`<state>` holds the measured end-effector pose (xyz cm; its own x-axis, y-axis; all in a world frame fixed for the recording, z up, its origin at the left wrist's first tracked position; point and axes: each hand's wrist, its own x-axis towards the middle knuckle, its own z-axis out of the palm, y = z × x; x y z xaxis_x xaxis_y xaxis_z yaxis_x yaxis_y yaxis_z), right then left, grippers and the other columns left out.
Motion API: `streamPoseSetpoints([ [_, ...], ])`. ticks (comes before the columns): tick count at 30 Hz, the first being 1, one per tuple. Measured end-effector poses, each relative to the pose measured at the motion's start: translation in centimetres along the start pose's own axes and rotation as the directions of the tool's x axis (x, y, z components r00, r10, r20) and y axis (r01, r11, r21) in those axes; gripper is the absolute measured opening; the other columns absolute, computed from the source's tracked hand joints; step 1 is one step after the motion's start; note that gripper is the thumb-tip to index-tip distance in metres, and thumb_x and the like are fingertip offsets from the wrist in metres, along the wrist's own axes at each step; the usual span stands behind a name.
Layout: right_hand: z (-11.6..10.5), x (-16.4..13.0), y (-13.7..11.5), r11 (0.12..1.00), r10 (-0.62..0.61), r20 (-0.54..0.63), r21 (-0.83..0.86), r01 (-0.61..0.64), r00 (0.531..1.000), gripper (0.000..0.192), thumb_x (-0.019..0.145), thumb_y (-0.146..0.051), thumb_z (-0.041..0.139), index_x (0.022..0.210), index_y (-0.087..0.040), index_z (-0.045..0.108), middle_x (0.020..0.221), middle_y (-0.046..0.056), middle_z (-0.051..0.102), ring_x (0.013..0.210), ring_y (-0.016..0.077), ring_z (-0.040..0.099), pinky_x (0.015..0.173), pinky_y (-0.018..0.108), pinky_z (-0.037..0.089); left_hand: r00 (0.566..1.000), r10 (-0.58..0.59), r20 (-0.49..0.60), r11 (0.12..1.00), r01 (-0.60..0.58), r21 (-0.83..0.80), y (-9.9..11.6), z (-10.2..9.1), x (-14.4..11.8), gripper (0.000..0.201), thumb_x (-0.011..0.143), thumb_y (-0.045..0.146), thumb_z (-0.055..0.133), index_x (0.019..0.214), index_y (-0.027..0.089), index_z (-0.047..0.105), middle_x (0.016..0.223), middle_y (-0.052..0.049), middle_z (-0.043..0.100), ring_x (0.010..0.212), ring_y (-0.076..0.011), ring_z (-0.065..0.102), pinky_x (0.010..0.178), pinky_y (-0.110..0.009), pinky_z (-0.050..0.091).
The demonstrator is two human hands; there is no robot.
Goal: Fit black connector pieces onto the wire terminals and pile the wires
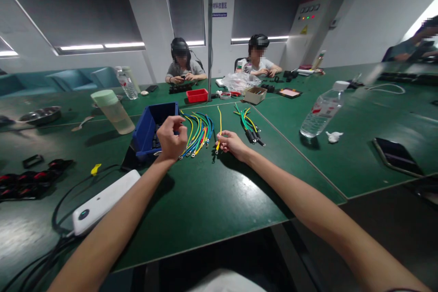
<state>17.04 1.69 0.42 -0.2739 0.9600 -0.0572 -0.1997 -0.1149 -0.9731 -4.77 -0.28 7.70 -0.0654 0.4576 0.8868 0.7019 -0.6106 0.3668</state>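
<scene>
In my right hand I pinch a yellow wire near its lower end. The wire stands up from my fingers, and a ring terminal shows at its bottom. My left hand is raised in front of a blue bin, its fingers curled closed; whatever they hold, if anything, is hidden. Dark small parts lie inside the bin. Between my hands spreads a bundle of blue, green and yellow wires with ring terminals. Right of my right hand lies a smaller group of green and yellow wires with black sleeves.
A green-lidded bottle stands left of the bin. A white power bank-like device with cables lies by my left forearm. At right are a water bottle, crumpled tissue and a phone. Co-workers sit across the table.
</scene>
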Motion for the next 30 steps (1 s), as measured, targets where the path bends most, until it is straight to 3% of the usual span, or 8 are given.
streamPoseSetpoints([
  [5,0.1,-0.1,-0.1,1.000,0.011,-0.016,-0.001,-0.011,1.000,0.026,0.076,-0.034,0.068,0.087,-0.018,0.051,0.068,0.001,0.064,0.045,0.0047,0.046,0.038,0.014,0.031,0.970,-0.173,-0.170,0.978,0.190,0.086,-2.0,-0.8,3.7,0.016,0.073,0.014,0.047,0.083,0.017,0.059,0.065,0.003,0.048,0.057,-0.0107,0.046,0.057,-0.022,0.038],
  [8,0.1,0.0,-0.1,1.000,0.023,-0.023,-0.003,-0.023,0.999,0.026,0.076,-0.034,0.068,0.087,-0.018,0.051,0.067,0.001,0.063,0.045,0.0051,0.047,0.038,0.015,0.032,0.952,-0.237,-0.195,0.958,0.262,0.117,-3.3,-1.0,4.6,0.016,0.074,0.014,0.045,0.082,0.017,0.058,0.063,0.003,0.047,0.056,-0.0105,0.044,0.057,-0.022,0.036],
  [16,0.1,0.4,0.1,0.999,0.026,-0.060,-0.043,-0.029,0.998,0.026,0.076,-0.034,0.068,0.087,-0.019,0.050,0.069,0.001,0.064,0.043,0.0051,0.046,0.036,0.015,0.033,0.954,-0.298,0.025,0.919,0.280,0.278,-5.8,-0.2,3.6,0.016,0.072,0.015,0.046,0.080,0.018,0.060,0.056,0.003,0.049,0.053,-0.0126,0.048,0.060,-0.024,0.038],
  [23,0.1,0.3,0.2,0.998,0.019,-0.057,-0.065,-0.023,0.998,0.025,0.076,-0.035,0.067,0.088,-0.019,0.051,0.069,0.001,0.064,0.045,0.0056,0.048,0.036,0.015,0.036,0.940,-0.283,0.192,0.900,0.191,0.391,-7.0,0.6,2.5,0.021,0.076,0.020,0.044,0.080,0.019,0.065,0.080,-0.006,0.067,0.073,-0.0181,0.060,0.069,-0.026,0.043],
  [27,0.1,0.3,0.2,0.998,0.010,-0.048,-0.066,-0.013,0.999,0.025,0.077,-0.035,0.067,0.088,-0.019,0.050,0.068,0.001,0.064,0.044,0.0056,0.048,0.036,0.014,0.035,0.894,-0.377,0.244,0.829,0.208,0.518,-8.0,0.2,2.8,0.023,0.077,0.023,0.044,0.081,0.021,0.067,0.078,-0.007,0.068,0.076,-0.0231,0.063,0.068,-0.030,0.045],
  [30,0.2,0.3,0.2,0.997,0.006,-0.052,-0.075,-0.010,0.999,0.026,0.077,-0.036,0.067,0.087,-0.019,0.050,0.068,0.001,0.064,0.044,0.0055,0.048,0.036,0.014,0.035,0.814,-0.473,0.337,0.764,0.189,0.616,-9.0,-0.4,3.5,0.026,0.071,0.020,0.047,0.086,0.023,0.068,0.082,-0.007,0.070,0.081,-0.0267,0.064,0.070,-0.034,0.047],
])
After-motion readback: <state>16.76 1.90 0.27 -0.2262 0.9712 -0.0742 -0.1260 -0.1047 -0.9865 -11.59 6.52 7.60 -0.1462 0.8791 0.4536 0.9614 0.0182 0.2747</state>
